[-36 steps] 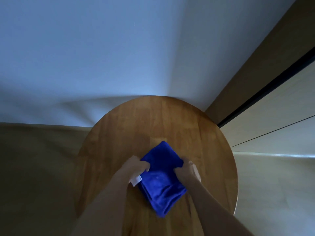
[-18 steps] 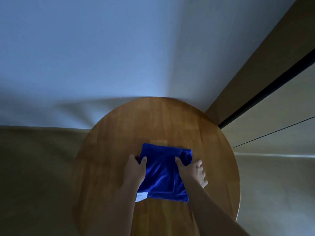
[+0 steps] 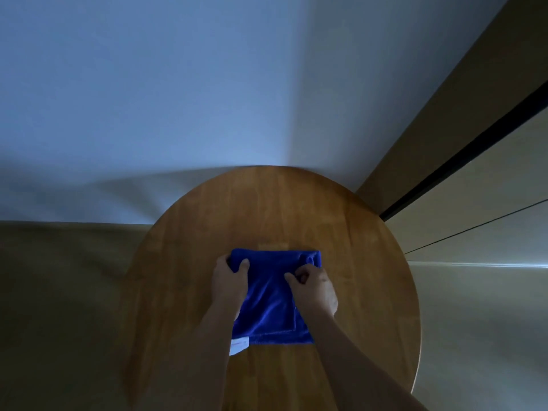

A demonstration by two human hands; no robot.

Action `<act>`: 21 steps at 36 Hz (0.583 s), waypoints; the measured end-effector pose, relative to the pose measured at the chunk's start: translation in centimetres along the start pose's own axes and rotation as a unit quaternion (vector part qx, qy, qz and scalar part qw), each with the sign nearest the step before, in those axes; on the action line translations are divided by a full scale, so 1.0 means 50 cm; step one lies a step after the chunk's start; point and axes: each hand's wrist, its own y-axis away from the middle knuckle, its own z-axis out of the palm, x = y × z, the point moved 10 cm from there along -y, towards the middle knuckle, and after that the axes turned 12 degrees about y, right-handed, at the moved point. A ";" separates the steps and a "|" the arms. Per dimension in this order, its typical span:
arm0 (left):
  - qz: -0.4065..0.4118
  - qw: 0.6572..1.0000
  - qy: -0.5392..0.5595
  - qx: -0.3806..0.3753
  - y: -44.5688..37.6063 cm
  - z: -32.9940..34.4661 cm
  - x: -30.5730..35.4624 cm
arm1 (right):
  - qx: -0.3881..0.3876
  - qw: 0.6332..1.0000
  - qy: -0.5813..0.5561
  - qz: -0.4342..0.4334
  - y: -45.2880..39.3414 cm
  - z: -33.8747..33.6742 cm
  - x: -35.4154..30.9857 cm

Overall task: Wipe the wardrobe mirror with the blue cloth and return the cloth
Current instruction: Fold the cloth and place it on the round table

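- One cloth point(image 3: 271, 304): blue, folded to a rough square, flat on the worktop point(image 3: 355, 262), under and between both hands.
- One white label point(image 3: 239, 345): at the cloth's near left corner, just below the left wrist.
- One worktop: round, wooden, carrying the cloth only.
- Two hands, both forearms reaching in from the near edge.
- Left hand point(image 3: 229, 281): palm down on the cloth's left side; fingers curled over the far left corner, thumb pressed on top, so it grips that corner.
- Right hand point(image 3: 314, 287): knuckles up on the cloth's right side; fingers and thumb bunched together, pinching a fold of cloth near the far right corner.
- A small rolled lip of cloth point(image 3: 310, 258) stands just beyond the right hand's fingertips.
- Beyond both hands: pale wall point(image 3: 178, 99). To the right of the right hand: a panel with a dark vertical gap point(image 3: 462, 155).
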 end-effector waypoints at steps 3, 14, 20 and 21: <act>0.003 1.000 -0.005 0.010 -0.009 -0.003 0.009 | 0.019 0.999 -0.049 0.013 -0.011 -0.009 -0.006; 0.029 0.994 -0.099 0.031 -0.002 -0.010 0.008 | -0.066 0.977 0.189 -0.079 0.041 0.053 -0.019; 0.036 0.992 -0.118 0.022 0.001 -0.026 0.012 | -0.084 0.995 0.054 0.004 0.032 0.037 0.027; 0.040 0.992 -0.118 0.018 0.005 -0.028 0.014 | -0.096 0.995 0.033 0.024 0.030 0.037 0.041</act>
